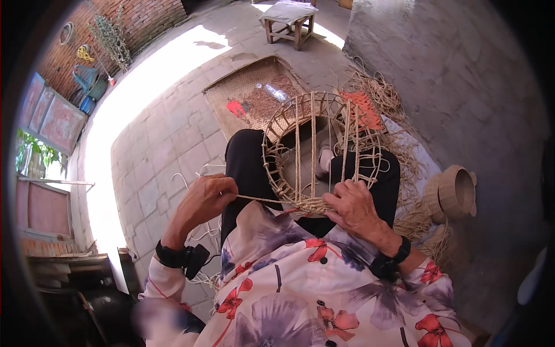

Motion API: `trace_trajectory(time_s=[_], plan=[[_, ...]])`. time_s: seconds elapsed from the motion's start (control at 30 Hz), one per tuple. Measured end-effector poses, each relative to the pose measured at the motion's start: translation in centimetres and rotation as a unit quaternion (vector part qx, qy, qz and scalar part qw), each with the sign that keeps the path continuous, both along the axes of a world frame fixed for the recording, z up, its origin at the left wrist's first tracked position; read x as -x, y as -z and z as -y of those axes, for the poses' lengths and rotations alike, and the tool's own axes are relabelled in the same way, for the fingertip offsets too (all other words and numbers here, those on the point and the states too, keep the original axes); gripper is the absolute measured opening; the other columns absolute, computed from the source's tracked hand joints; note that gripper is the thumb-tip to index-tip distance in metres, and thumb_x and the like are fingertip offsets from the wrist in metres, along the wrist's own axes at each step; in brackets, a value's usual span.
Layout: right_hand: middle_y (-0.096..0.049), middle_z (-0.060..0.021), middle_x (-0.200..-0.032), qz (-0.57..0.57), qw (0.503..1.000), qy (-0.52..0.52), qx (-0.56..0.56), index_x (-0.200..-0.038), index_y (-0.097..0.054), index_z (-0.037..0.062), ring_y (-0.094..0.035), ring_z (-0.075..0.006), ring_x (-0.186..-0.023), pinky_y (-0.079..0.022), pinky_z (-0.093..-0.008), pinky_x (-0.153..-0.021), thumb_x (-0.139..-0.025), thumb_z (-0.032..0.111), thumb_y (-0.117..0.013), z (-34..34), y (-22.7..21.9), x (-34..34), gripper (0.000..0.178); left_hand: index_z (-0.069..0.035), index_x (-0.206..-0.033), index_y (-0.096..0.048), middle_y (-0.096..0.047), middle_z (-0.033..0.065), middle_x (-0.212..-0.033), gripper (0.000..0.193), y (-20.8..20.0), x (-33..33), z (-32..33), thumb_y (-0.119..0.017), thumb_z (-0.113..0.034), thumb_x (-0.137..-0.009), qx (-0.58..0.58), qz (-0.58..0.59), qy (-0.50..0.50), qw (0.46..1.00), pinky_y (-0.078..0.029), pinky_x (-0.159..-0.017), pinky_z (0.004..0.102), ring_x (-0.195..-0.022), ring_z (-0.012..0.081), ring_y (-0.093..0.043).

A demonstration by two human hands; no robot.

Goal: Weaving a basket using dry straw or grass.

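A round, open-framed basket (276,177) of tan cord over a hoop-like frame rests on my lap between my knees. Several straight cords cross its opening from near to far. My left hand (209,195), to the left of the basket, pinches a tan cord (254,199) that runs taut to the near rim. At that near rim, where the woven cord is densest, my right hand (351,203) grips the edge with thumb and fingers. Loose pale cord (211,234) hangs below my left hand.
A woven mat (231,92) with a clear bottle (276,92) and a red item (236,109) lies ahead. Heaped tan cord (384,98) runs along the right wall. A small woven basket (435,194) stands right. A low wooden stool (286,32) is farther off.
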State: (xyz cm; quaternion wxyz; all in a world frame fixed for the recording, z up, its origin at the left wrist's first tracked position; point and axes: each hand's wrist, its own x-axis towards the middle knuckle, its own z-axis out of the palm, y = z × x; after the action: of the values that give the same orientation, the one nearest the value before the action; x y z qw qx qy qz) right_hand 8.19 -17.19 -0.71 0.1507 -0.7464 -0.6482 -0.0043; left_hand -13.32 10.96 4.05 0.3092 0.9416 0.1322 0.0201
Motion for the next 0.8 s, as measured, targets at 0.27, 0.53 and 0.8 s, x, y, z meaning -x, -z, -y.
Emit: trace_trajectory(time_s=[0.27, 0.53, 0.8], plan=[[-0.052, -0.0076, -0.09, -0.073, 0.996, -0.048, -0.03, -0.096, -0.061, 0.009, -0.052, -0.0266, -0.089, -0.039, -0.0418, -0.077, -0.073, 0.023, -0.08, -2.3, 0.3, 1.0, 0.033, -0.001, -0.082, -0.067, -0.059, 0.0106, -0.074, 0.009, -3.7, 0.0, 2.3, -0.068, -0.01, -0.084, 0.015, 0.028, 0.079, 0.996, -0.047, -0.062, 0.0385, -0.069, 0.0282, -0.062], [-0.054, -0.0099, -0.091, -0.105, 0.99, -0.046, -0.076, -0.1, -0.063, 0.0077, -0.054, -0.029, -0.09, -0.04, -0.0416, -0.077, -0.078, 0.019, -0.075, -3.4, 0.3, 0.6, 0.027, -0.004, -0.083, -0.06, -0.053, 0.0091, -0.078, 0.01, -5.4, -5.5, 4.5, -0.067, -0.01, -0.086, -0.043, 0.158, 0.177, 0.971, -0.044, -0.06, 0.0416, -0.067, 0.0301, -0.057], [-0.059, -0.0142, -0.079, -0.316, 0.938, -0.032, -0.138, -0.09, -0.063, 0.0032, -0.06, -0.0362, -0.076, -0.047, -0.0456, -0.067, -0.085, 0.012, -0.068, -5.6, 1.7, 0.6, 0.011, -0.004, -0.089, -0.06, -0.057, 0.01, -0.084, 0.008, -2.9, -10.5, 5.3, -0.067, -0.006, -0.085, -0.01, 0.193, 0.133, 0.972, -0.046, -0.062, 0.0415, -0.072, 0.0316, -0.06]])
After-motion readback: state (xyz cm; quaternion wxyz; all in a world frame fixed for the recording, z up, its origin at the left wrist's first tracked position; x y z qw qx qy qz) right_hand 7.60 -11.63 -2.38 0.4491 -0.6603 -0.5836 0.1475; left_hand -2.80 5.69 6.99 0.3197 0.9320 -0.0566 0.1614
